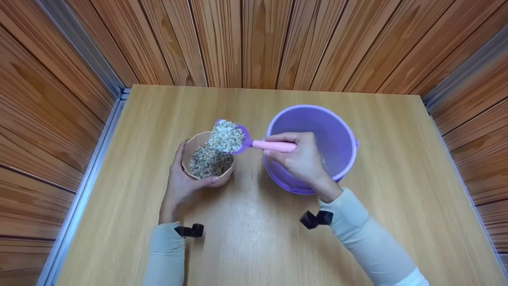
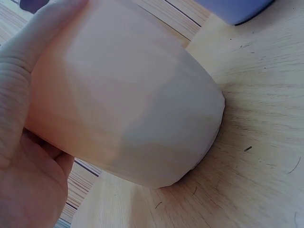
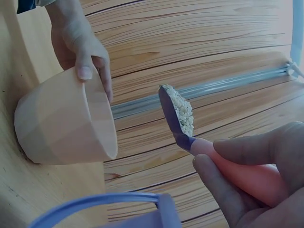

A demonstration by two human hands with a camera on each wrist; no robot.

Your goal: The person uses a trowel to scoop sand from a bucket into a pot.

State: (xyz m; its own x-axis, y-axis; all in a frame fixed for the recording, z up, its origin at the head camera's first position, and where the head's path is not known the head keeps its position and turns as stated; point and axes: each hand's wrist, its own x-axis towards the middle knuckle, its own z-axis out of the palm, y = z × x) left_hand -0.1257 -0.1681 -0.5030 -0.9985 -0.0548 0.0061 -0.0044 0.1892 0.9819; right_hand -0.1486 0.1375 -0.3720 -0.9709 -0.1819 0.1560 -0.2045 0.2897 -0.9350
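My right hand (image 1: 299, 155) grips the pink handle of a small shovel (image 1: 274, 145), whose purple blade carries a heap of pale gravel (image 1: 226, 136). The loaded blade is over the far right rim of a peach flower pot (image 2: 128, 95). Darker gravel (image 1: 210, 161) lies inside that pot. Around the pot's left side my left hand (image 1: 184, 178) holds it, thumb on the near rim and fingers on the far side. In the right wrist view the blade (image 3: 173, 114) stays above and apart from the pot (image 3: 61, 123).
A purple bucket (image 1: 309, 110) stands right of the pot, beneath my right hand, with a little gravel inside. Dark specks dot the wooden table (image 1: 246, 238). Wood-patterned panels (image 1: 258, 43) and metal rails (image 1: 79, 206) border the table.
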